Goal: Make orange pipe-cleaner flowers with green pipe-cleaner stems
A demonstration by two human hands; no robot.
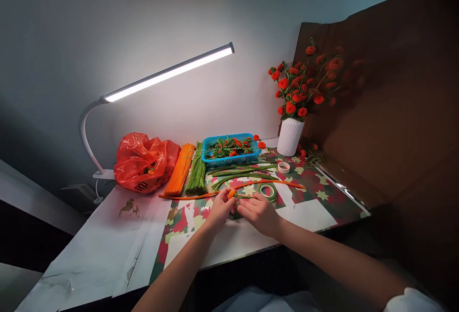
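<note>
1. Where the two hands meet, on the near side of the blue basket (pixel 229 161), a small orange flower (pixel 232 195) sits above the worktop (pixel 100 238).
2. The left hand (pixel 219 209) has its fingers pinched round the orange flower, between thumb and forefinger.
3. The right hand (pixel 261 214) has its fingers drawn together at the green stem beside the flower — whether they grip it, I cannot tell, since the fingertips are partly hidden.
4. Just beyond the right hand, to the near right of the basket, lies a roll of green tape (pixel 275 190).
5. A long orange strip (pixel 294 184) runs crosswise on the near side of the basket, behind the hands.
6. Between that strip and the basket lie loose green strips (pixel 244 175); a white tape roll (pixel 283 171) is at the basket's near right.
7. The basket itself holds green leaves and orange-red blooms.
8. Left of the basket come a green bundle (pixel 196 171), an orange bundle (pixel 180 168) and, farthest out, a red plastic bag (pixel 143 152).
9. Right of the basket stands a white ribbed vase (pixel 290 137) of orange-red flowers (pixel 290 108), with a brown panel (pixel 387 87) beyond — while a lit lamp (pixel 168 74) reaches above the basket's left.
</note>
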